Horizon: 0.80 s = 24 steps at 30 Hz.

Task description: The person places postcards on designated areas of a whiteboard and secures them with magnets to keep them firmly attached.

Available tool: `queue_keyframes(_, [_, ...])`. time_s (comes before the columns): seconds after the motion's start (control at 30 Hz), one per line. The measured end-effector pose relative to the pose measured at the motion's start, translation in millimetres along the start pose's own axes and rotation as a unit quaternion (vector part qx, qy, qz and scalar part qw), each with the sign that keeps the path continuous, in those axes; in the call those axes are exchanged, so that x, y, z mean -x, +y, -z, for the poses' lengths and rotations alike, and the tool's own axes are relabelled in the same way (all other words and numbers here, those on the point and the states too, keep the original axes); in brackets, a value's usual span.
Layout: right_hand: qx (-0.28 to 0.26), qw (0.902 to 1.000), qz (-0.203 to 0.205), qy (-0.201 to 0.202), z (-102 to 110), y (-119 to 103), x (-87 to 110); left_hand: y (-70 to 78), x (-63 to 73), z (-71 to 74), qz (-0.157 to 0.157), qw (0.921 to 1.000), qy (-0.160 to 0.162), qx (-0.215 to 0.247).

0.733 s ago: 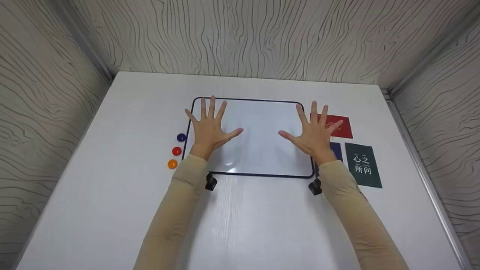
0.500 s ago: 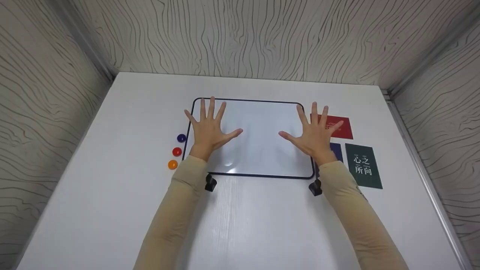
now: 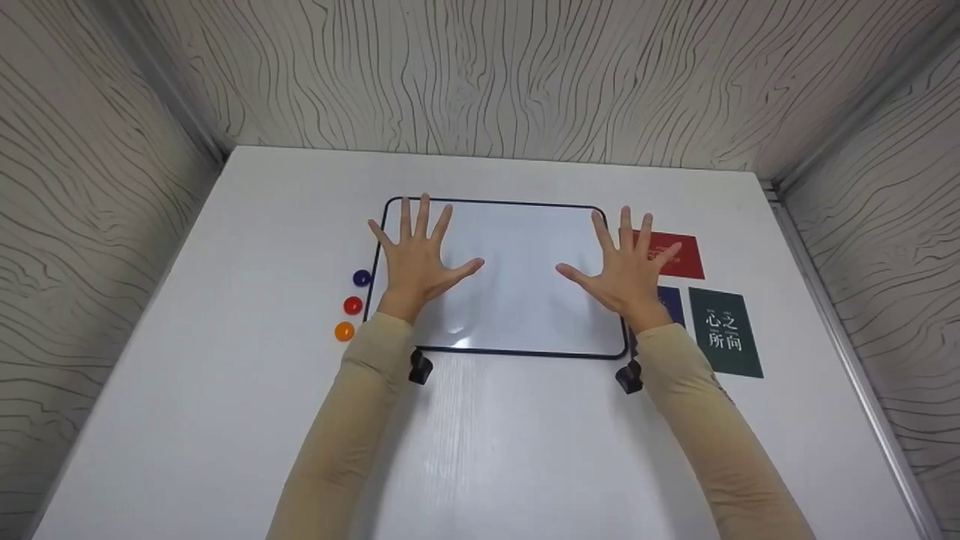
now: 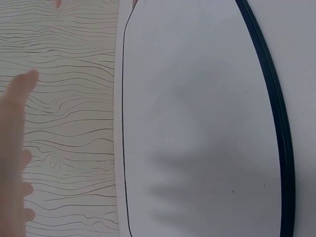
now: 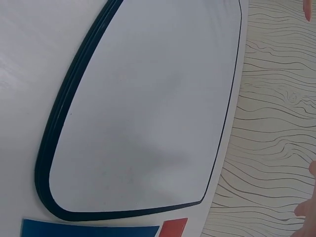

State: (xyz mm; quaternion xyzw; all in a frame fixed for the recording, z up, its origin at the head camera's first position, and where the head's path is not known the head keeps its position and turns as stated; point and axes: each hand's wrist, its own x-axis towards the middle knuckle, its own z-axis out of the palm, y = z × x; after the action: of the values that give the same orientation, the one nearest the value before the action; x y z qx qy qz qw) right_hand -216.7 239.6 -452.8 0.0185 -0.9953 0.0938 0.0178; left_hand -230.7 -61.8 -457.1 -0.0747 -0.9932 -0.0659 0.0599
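A whiteboard (image 3: pixel 517 277) with a thin dark frame lies flat on the white table. Over its left part hovers my left hand (image 3: pixel 416 262), fingers spread wide and holding nothing. My right hand (image 3: pixel 626 270) hangs over the board's right edge in the same spread pose, also holding nothing. In the left wrist view, finger shadows fall on the whiteboard (image 4: pixel 197 123), and the hand (image 4: pixel 12 128) shows at the left edge. The right wrist view has the whiteboard (image 5: pixel 148 113) below and part of the hand (image 5: pixel 306 212) at its right edge.
Blue (image 3: pixel 362 278), red (image 3: pixel 352 305) and orange (image 3: pixel 344 331) round magnets sit left of the board. Right of it lie a red card (image 3: pixel 679 259), a partly covered blue card (image 3: pixel 671 301) and a green card (image 3: pixel 726 356) with white characters. Patterned walls (image 3: pixel 487 75) enclose the table.
Both hands keep the same spread pose over the board. The whole head view has shifted very slightly; nothing was picked up or moved.
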Motion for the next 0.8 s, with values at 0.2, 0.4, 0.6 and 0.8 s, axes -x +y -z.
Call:
queue_keyframes(0.2, [-0.017, 0.9998, 0.005, 0.001, 1.3, 2.7, 3.5, 0.1, 3.1, -2.0, -0.005, 0.9998, 0.012, 0.016])
queue_keyframes(0.4, [-0.047, 0.9988, 0.003, -0.011, 2.5, 5.4, 6.9, -5.4, 10.5, -7.2, 0.004, 0.9988, 0.024, 0.042])
queue_keyframes(0.6, [-0.088, 0.9957, 0.0, -0.028, 0.7, 9.2, 11.4, -12.0, 18.2, -14.0, 0.016, 0.9969, 0.032, 0.07])
queue_keyframes(0.8, [-0.123, 0.9921, 0.001, -0.028, -2.2, 15.1, 17.6, -17.5, 28.4, -21.2, 0.025, 0.99, 0.042, 0.132])
